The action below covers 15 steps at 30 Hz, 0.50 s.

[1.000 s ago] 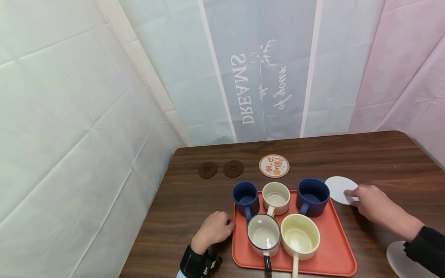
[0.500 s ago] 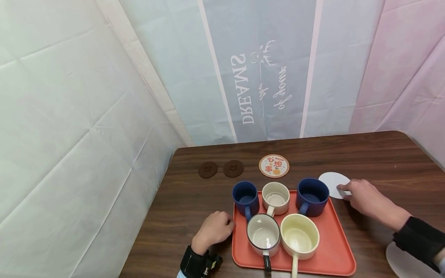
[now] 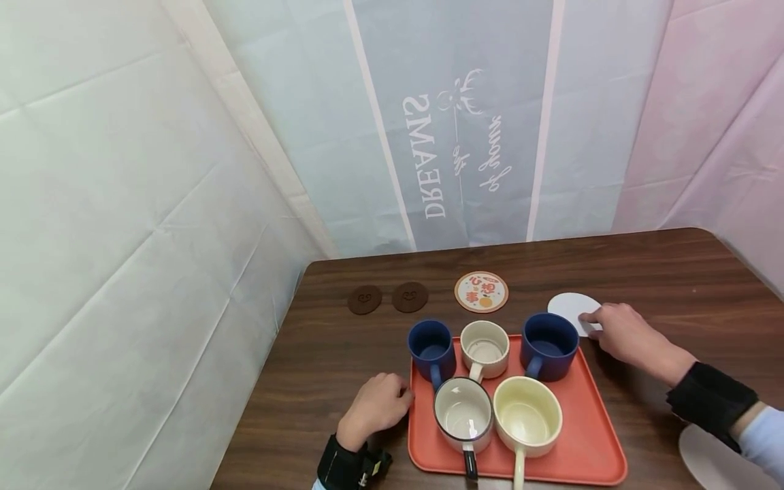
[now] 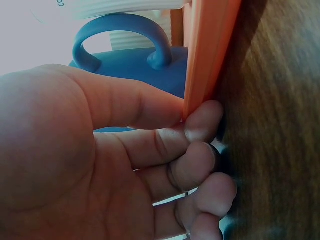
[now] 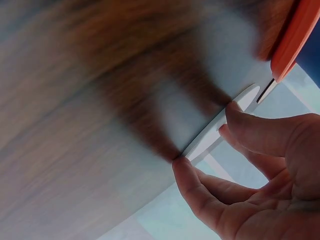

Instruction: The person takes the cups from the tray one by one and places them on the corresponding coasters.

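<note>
My left hand (image 3: 378, 403) is at the left edge of an orange tray (image 3: 584, 435), gripping its rim between thumb and index finger in the left wrist view. On the tray stand a small blue mug (image 3: 431, 348), a cream ribbed mug (image 3: 486, 346), a larger blue mug (image 3: 549, 347), a white black-rimmed mug (image 3: 463, 408) and a pale yellow mug (image 3: 528, 415). Beyond the tray's far right corner, my right hand (image 3: 631, 339) holds a white round coaster (image 3: 571, 309) flat on the table, thumb and fingers at its edge in the right wrist view.
Two brown smiley coasters (image 3: 365, 299) and a printed orange-and-white coaster (image 3: 481, 292) lie along the back of the wooden table (image 3: 306, 401). Another white disc (image 3: 716, 459) lies at the lower right, partly under my right forearm. Fabric (image 3: 496, 224) hangs behind.
My right hand has slid the white coaster leftward and away from me, to behind the larger blue mug. The left hand and tray stay put.
</note>
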Motion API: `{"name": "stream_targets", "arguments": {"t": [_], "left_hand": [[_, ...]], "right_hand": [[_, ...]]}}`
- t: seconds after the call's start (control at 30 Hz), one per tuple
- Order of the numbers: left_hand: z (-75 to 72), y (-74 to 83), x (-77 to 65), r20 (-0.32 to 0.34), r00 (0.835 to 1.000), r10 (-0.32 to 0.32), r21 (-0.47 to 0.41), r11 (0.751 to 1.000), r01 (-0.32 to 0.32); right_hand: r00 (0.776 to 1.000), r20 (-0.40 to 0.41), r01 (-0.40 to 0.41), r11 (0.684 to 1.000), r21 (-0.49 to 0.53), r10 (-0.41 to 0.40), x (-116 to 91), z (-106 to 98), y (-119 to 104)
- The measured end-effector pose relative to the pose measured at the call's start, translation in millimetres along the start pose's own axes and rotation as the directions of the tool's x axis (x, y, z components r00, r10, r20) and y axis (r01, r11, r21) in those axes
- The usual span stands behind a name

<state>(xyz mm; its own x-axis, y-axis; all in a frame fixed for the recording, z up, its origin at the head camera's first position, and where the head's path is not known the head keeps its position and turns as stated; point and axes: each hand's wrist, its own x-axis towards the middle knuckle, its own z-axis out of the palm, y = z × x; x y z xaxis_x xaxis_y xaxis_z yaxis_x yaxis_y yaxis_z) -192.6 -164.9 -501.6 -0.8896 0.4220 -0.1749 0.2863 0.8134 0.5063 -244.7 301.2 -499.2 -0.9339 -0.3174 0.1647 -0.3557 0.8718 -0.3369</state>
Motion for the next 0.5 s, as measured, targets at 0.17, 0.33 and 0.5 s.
{"name": "stream_targets", "arguments": {"t": [0.17,0.33,0.5], "left_hand": [[0.4,0.3,-1.2,0.003,1.0,-0.005,-0.011,1.0,0.005],[-0.1,0.3,-0.9,-0.002,1.0,-0.002,-0.013,1.0,0.002],[-0.2,-0.2,-0.2,-0.01,1.0,-0.001,-0.002,1.0,0.001]], "right_hand": [[1.0,0.008,-0.012,1.0,0.012,0.011,7,-1,-2],[1.0,0.017,-0.022,1.0,0.016,0.022,14,-1,-2],[1.0,0.018,-0.023,0.999,0.026,0.023,20,0,-1]]}}
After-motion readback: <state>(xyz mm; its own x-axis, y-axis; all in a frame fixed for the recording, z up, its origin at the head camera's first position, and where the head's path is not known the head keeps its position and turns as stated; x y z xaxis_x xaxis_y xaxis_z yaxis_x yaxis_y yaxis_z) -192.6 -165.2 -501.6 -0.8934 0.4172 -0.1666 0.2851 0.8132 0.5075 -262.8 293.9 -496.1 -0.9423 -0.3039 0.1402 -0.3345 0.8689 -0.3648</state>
